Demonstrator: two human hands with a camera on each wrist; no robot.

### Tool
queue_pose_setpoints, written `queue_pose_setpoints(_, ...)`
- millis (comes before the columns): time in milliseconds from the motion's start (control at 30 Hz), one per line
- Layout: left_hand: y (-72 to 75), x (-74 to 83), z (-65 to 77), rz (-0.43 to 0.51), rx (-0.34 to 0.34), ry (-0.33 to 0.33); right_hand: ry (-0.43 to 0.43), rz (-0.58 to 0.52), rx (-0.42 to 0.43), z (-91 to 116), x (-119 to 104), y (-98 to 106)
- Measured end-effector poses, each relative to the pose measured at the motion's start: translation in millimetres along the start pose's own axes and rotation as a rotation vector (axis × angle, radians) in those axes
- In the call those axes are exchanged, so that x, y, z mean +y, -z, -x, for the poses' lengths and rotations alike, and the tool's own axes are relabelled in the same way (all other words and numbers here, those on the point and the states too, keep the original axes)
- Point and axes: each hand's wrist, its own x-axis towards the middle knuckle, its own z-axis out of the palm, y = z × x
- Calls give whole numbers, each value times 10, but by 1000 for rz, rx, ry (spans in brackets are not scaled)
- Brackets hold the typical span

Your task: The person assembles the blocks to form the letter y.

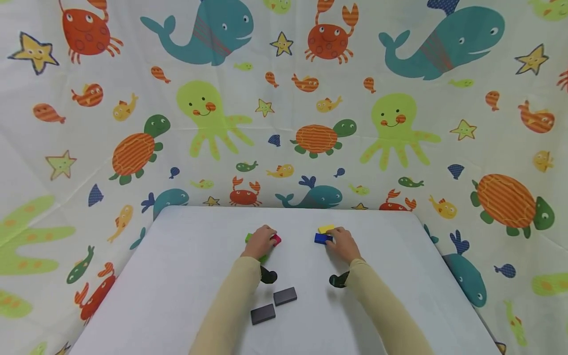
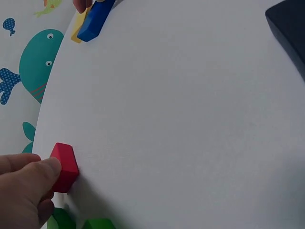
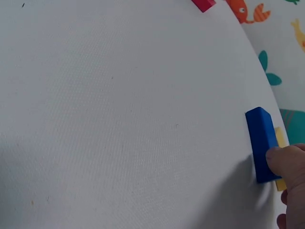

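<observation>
My left hand (image 1: 261,242) pinches a red block (image 2: 66,169) between thumb and fingers. In the left wrist view the block looks tilted over the white table, its shadow beside it. Two green pieces (image 2: 99,224) lie just below that hand, partly cut off by the frame. On the right, my right hand (image 1: 346,245) has its thumb on the near face of a long blue block (image 3: 262,143), with the fingers behind it. A yellow block (image 1: 326,229) lies right behind the blue one. Whether the fingers also touch the yellow block is hidden.
Two dark grey rectangular blocks (image 1: 285,296) lie on the white table (image 1: 191,276), nearer to me, between the forearms. A curtain (image 1: 275,128) printed with sea animals hangs behind the table's far edge and along its sides.
</observation>
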Motion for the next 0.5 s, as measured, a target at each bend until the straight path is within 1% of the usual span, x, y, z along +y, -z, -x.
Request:
queue_pose_setpoints(133,-25,6,-14,1,-22,17,12,8,-14,-2,19,-20)
queue_pose_setpoints(233,-16,34,-8,19,-37,35,19,13,-25,-6,25,-31)
queue_pose_setpoints(300,-24,32,-14,31,-43,35,25,11,-32,-12,28,-39)
queue_pose_setpoints(367,-45,29,-28,35,-52,28,17,-6,-49,-17,32,-49)
queue_pose_setpoints(500,-103,31,-70,52,-80,1,5,-80,-95,-26,35,-75)
